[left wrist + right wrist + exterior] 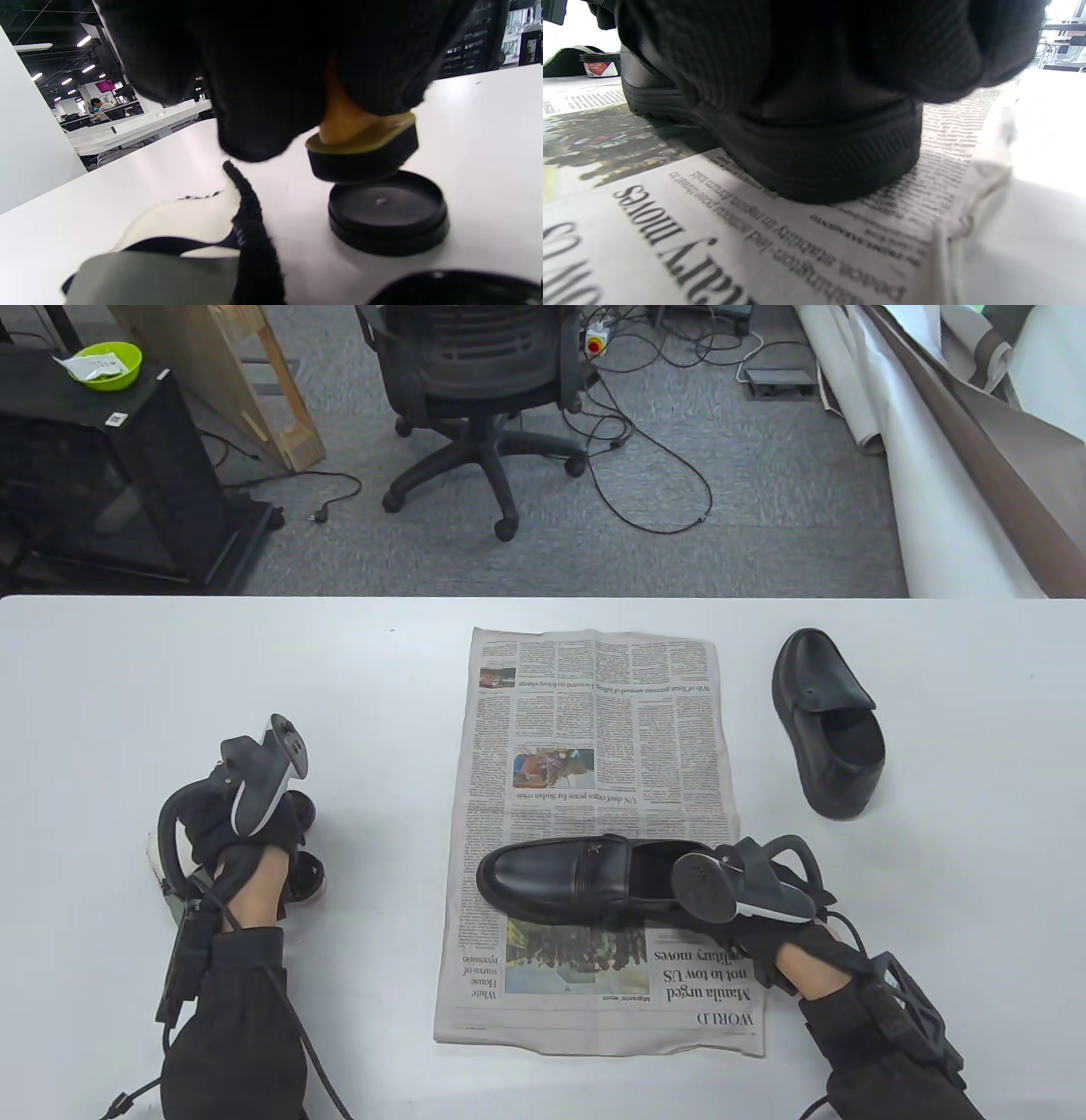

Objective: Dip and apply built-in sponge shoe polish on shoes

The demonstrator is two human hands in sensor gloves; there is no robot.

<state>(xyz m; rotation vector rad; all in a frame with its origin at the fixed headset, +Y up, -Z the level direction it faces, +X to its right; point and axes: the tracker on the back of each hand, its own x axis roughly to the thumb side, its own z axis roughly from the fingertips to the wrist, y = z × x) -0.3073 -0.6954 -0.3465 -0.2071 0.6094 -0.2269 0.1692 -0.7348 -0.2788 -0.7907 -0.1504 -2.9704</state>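
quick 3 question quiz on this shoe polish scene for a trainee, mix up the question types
1. True or false: the black leather loafer under the right hand lies on the printed newspaper sheet.
2. What does the left hand hold just above the round black lid? A) a brush B) a round black sponge applicator C) a cloth
3. Fill in: the second black slip-on shoe rests on the bare white ____.

Key: 1 true; 2 B; 3 table
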